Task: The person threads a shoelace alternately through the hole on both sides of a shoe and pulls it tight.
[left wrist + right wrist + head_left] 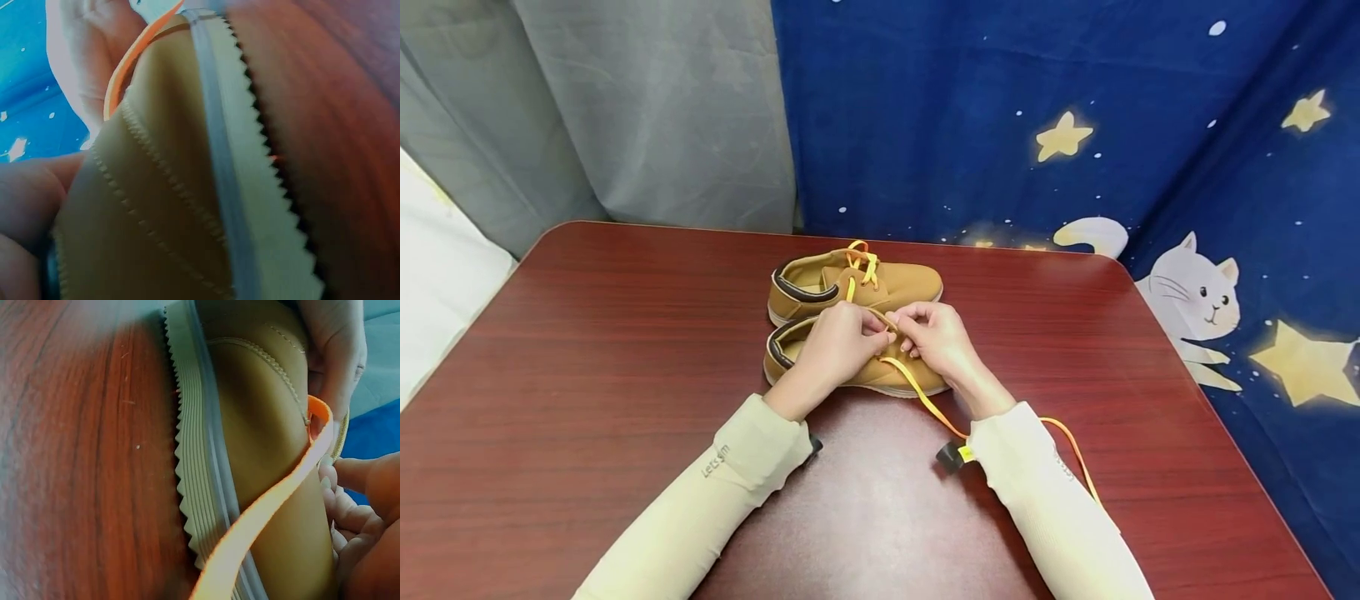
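Observation:
A tan low shoe (880, 379) with a pale ridged sole lies on its sole, toe to the right. My left hand (838, 342) reaches over its opening and grips the upper near the eyelets. My right hand (938, 337) has curled fingers, with thumb and forefinger pinching at the far edge of the upper, near the left fingertips. What exactly lies between these fingertips is mostly hidden. An orange-yellow shoelace (917, 387) leaves the near eyelet side, also seen in the right wrist view (269, 494). It runs across the table, passing under my right forearm.
Directly behind stands a matching tan shoe (913, 283), its yellow lace (868, 265) tied. Both rest on a reddish-brown table (625, 350). Past the back edge hang a grey curtain (662, 108) and a blue curtain (925, 108) with stars and a cat.

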`<move>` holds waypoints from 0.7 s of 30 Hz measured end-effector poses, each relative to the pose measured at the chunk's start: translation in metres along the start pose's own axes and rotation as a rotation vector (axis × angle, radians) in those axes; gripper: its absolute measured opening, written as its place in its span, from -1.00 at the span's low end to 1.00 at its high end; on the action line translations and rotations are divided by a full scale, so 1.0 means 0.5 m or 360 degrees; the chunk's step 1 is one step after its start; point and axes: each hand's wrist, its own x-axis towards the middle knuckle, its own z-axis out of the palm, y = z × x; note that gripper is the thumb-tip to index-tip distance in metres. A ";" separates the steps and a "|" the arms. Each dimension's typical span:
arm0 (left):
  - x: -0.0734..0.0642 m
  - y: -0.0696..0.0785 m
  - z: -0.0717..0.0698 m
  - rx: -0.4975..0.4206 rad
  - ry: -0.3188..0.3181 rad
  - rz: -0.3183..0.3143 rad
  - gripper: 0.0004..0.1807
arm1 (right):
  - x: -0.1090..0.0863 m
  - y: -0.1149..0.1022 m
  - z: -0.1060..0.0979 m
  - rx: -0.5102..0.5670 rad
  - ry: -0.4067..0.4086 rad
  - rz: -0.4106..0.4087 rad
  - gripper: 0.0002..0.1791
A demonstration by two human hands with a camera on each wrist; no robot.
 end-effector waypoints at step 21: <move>0.010 -0.029 -0.070 0.0285 -0.0006 0.0428 -0.81 | -0.004 -0.003 0.011 0.0116 0.0266 -0.0087 -0.74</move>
